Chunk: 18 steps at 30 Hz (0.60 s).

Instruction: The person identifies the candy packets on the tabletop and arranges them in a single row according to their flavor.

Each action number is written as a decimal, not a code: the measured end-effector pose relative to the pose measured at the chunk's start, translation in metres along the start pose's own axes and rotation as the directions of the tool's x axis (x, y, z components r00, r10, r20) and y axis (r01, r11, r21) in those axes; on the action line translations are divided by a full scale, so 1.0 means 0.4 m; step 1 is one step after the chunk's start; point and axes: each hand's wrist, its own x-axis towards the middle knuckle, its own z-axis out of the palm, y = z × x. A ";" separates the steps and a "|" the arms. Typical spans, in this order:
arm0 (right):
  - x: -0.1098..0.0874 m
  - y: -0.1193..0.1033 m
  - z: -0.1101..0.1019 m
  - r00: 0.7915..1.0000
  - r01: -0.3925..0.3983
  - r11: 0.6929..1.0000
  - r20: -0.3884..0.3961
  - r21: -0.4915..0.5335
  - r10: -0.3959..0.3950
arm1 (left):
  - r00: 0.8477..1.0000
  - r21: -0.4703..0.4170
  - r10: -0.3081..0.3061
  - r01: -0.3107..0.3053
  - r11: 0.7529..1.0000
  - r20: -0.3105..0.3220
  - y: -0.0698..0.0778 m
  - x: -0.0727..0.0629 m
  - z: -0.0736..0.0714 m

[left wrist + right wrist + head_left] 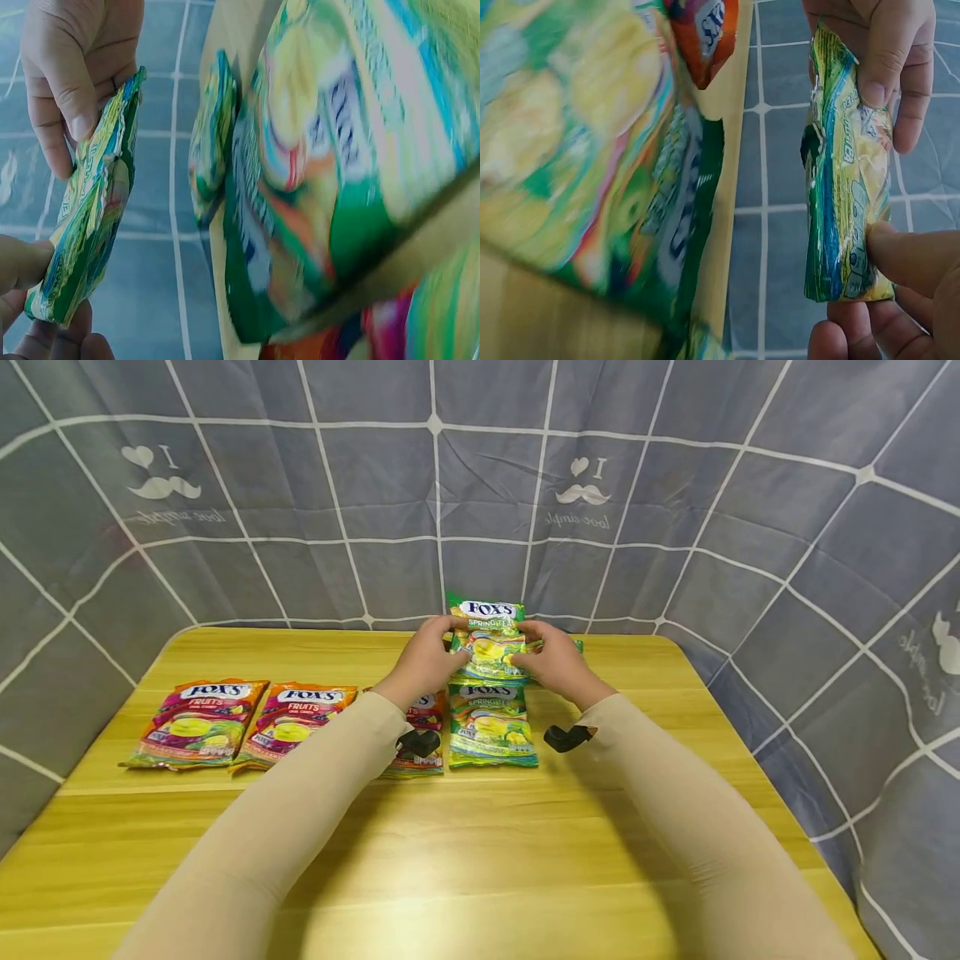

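Both hands hold a green Fox's Spring Tea candy bag up at the back of the table, its printed front towards me. My left hand pinches its left edge between thumb and fingers. On the opposite edge, my right hand grips it the same way. Each wrist view shows the held bag edge-on between two hands. Directly below it in the head view lies another green candy bag. Part of a further green bag shows behind my right hand.
Two orange-and-purple Fox's Fruits bags lie side by side on the left of the wooden table. A third Fruits bag is partly covered by my left sleeve. A grey checked curtain surrounds the table's back and sides.
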 end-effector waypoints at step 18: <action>-0.142 0.131 -0.101 0.993 -0.063 0.992 0.088 -0.113 0.073 | 0.979 0.112 -0.007 -0.016 0.994 0.205 0.066 -0.031 0.165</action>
